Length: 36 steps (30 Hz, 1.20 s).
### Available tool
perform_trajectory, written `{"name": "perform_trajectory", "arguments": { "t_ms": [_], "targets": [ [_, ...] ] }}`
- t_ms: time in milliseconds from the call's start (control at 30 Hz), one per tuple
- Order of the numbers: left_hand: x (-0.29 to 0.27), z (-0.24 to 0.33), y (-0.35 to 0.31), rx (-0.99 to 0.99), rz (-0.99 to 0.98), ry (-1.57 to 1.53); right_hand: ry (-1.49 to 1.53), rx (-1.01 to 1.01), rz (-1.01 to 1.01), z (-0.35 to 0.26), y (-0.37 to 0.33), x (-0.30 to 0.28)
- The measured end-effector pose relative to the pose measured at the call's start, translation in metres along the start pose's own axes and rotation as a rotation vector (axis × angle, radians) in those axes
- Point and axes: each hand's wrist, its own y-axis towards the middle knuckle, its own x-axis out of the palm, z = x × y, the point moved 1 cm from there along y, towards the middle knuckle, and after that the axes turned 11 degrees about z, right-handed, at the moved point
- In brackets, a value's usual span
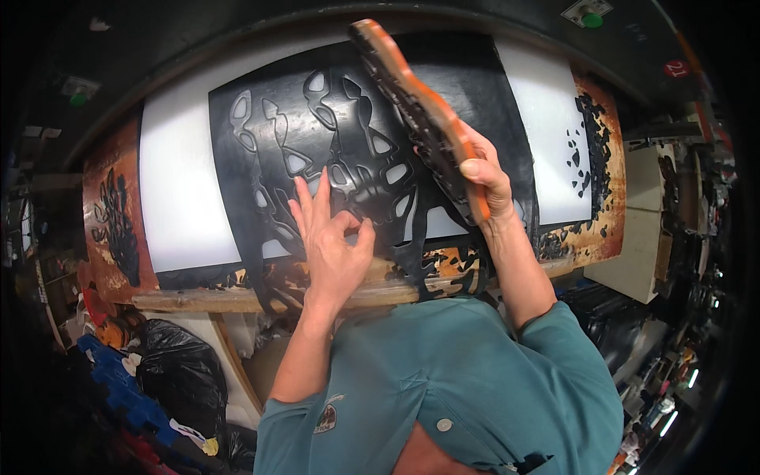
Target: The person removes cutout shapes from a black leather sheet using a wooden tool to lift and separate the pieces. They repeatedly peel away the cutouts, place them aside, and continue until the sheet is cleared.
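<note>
My right hand [488, 170] grips a long curved cutting die [431, 95] by its lower end. The die has an orange outer edge and a dark, bumpy inner side, and it stands tilted above a black rubber sheet [277, 79]. Sole-like groups of holes are cut in the sheet, and torn strips hang from its near edge. Over the sheet's near part is my left hand [332, 245], thumb and index finger pinched together, the other fingers stretched out. What the pinch holds, if anything, is too small to make out.
Under the sheet lies a white board [178, 158] on a rusty brown worktable with a wooden front edge [380, 296]. Black scraps [590, 150] gather at both ends. A dark machine beam with green buttons [591, 20] spans the far side. A black bag [178, 368] stands below left.
</note>
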Motion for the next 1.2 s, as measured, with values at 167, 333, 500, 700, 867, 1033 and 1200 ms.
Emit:
{"name": "perform_trajectory", "arguments": {
  "t_ms": [167,333,500,700,867,1033,1200],
  "targets": [
    [-0.008,0.001,-0.002,-0.057,0.068,-0.064,-0.117,-0.119,0.099,-0.015,-0.014,-0.022],
    [-0.001,0.012,0.025,0.247,0.168,-0.004,-0.576,-0.323,0.156,-0.026,-0.025,-0.038],
    [0.040,-0.015,0.075,0.375,0.034,0.328,-1.252,-0.592,0.166,0.002,-0.014,-0.033],
    [0.048,-0.040,0.076,0.403,0.082,0.372,-1.443,-0.749,0.118,0.022,-0.009,-0.034],
    [0.049,-0.037,0.079,0.382,0.074,0.381,-1.409,-0.746,0.047,0.013,-0.007,-0.046],
    [0.047,-0.038,0.087,0.410,0.107,0.347,-0.817,-0.355,0.155,-0.009,-0.001,-0.074],
    [0.042,-0.029,0.079,0.439,0.075,0.266,-1.016,-0.423,0.081,-0.014,-0.033,-0.099]
  ]
}}
